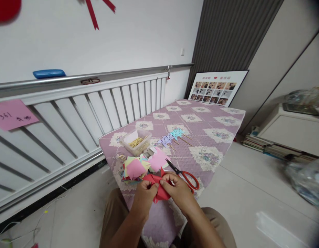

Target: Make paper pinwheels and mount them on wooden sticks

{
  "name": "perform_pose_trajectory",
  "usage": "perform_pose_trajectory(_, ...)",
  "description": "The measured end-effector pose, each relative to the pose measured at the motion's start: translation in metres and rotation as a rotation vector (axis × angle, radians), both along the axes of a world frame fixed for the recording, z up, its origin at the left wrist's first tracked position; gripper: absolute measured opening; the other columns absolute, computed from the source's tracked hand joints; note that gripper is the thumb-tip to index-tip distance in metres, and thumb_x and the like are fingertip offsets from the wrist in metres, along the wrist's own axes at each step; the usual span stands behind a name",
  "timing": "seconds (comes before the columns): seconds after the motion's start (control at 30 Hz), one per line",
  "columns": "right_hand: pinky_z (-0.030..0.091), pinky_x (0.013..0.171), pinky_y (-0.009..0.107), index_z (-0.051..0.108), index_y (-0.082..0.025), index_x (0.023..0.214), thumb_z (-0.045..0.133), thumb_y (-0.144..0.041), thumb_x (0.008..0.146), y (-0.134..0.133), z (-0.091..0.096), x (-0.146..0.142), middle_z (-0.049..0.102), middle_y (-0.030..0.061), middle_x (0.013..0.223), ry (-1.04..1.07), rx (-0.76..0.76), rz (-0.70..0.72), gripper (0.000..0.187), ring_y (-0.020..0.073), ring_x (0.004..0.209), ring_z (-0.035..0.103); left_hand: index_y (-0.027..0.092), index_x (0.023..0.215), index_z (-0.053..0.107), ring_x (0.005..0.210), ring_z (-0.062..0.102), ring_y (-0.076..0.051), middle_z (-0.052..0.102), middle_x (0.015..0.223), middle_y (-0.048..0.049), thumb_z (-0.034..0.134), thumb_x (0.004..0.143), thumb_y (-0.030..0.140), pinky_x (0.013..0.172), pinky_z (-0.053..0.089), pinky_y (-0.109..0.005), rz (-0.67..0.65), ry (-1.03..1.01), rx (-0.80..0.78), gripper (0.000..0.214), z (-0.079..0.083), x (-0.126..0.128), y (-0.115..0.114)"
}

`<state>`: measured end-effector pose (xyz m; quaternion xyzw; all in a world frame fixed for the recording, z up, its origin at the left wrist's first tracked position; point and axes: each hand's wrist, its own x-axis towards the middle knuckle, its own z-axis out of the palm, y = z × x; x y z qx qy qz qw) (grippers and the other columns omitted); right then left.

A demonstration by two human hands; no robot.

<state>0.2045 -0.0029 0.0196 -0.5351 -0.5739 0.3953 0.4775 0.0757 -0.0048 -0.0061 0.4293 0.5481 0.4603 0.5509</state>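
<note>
Both my hands hold a folded red paper piece [159, 182] over the near end of the purple quilted table [216, 117]. My left hand [146, 196] pinches its left side with closed fingers. My right hand [176, 193] grips its right side, fingers curled. A loose stack of coloured paper squares [137, 167] lies just beyond my left hand. Red-handled scissors [186, 175] lie right of my right hand. Finished paper pinwheels on sticks [172, 137] lie further up the table.
A clear plastic box of wooden sticks [137, 141] stands behind the papers. A white radiator [71, 120] runs along the left wall. A photo board [216, 89] leans at the table's far end. Stacked books [273, 148] lie on the floor at right.
</note>
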Motion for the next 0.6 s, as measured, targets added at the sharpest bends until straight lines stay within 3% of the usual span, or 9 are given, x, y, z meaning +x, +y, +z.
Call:
perform_pose_trajectory(0.27, 0.039, 0.059, 0.026, 0.054, -0.020, 0.057, 0.058, -0.027, 0.075, 0.001, -0.002, -0.002, 0.050, -0.0037, 0.063, -0.010, 0.002, 0.014, 0.019, 0.0142, 0.061, 0.049, 0.015, 0.058, 0.058, 0.046, 0.035, -0.007, 0.048, 0.051, 0.0036, 0.060, 0.067, 0.028, 0.047, 0.028, -0.022, -0.002, -0.022, -0.003, 0.016, -0.002, 0.000, 0.000)
perform_pose_trajectory(0.4, 0.042, 0.063, 0.027, 0.059, -0.020, 0.064, 0.059, -0.029, 0.076, 0.002, 0.002, 0.002, 0.058, -0.0014, 0.068, 0.000, 0.005, 0.014, 0.016, 0.0156, 0.066, 0.053, 0.015, 0.058, 0.060, 0.047, 0.043, -0.009, 0.054, 0.052, 0.0024, 0.066, 0.064, 0.027, 0.049, 0.035, -0.022, 0.047, -0.164, -0.044, 0.014, -0.006, 0.002, 0.003)
perform_pose_trajectory(0.5, 0.046, 0.066, 0.028, 0.064, -0.019, 0.087, 0.062, -0.037, 0.077, 0.001, 0.000, 0.013, 0.064, 0.0028, 0.081, 0.087, 0.005, -0.094, 0.020, 0.0182, 0.074, 0.058, 0.016, 0.060, 0.063, 0.051, 0.051, -0.012, 0.060, 0.056, 0.0006, 0.071, 0.058, 0.026, 0.055, 0.042, -0.024, 0.111, -0.344, -0.096, 0.013, -0.008, 0.002, 0.008)
perform_pose_trajectory(0.6, 0.048, 0.065, 0.028, 0.062, -0.019, 0.093, 0.063, -0.041, 0.077, -0.006, -0.008, 0.024, 0.065, 0.0043, 0.082, 0.130, 0.047, -0.237, 0.027, 0.0181, 0.072, 0.060, 0.017, 0.061, 0.062, 0.054, 0.056, -0.013, 0.063, 0.059, 0.0000, 0.074, 0.056, 0.025, 0.063, 0.047, -0.028, 0.176, -0.496, -0.113, 0.015, -0.006, 0.001, 0.013)
